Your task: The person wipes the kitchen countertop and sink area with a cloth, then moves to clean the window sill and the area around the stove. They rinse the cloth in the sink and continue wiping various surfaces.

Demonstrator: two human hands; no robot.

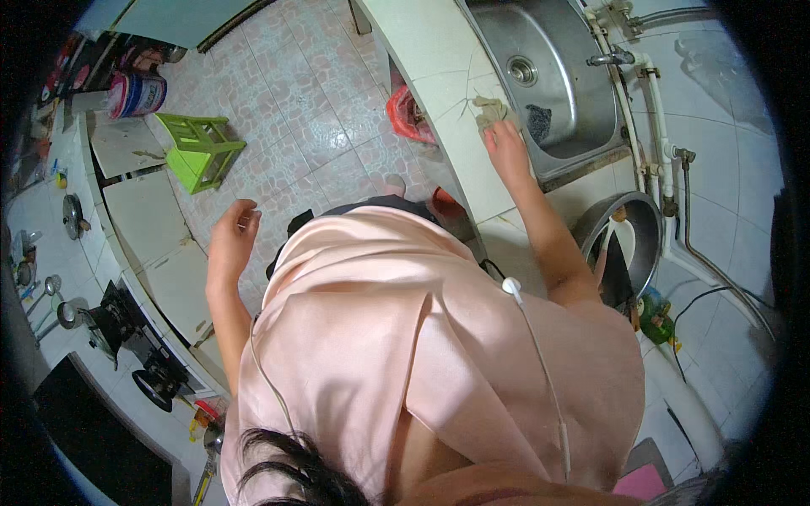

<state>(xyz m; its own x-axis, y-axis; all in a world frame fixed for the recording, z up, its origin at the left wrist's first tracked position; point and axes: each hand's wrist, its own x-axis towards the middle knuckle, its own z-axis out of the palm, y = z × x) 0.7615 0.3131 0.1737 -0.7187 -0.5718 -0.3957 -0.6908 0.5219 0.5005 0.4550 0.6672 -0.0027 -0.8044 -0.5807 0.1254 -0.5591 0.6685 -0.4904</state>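
On the white tiled counter, my right hand grips a crumpled greenish-beige cloth. The cloth lies close to the front rim of a stainless steel sink. Inside the sink, a dark grey scouring pad rests near the side closest to me, and the drain strainer shows further off. My left hand hangs over the floor with its fingers loosely curled and apart, holding nothing.
A green plastic stool stands on the patterned tile floor. Below the counter sits a red plastic bag. A metal basin leans beside the wall pipes. Along the left runs another counter with a gas stove.
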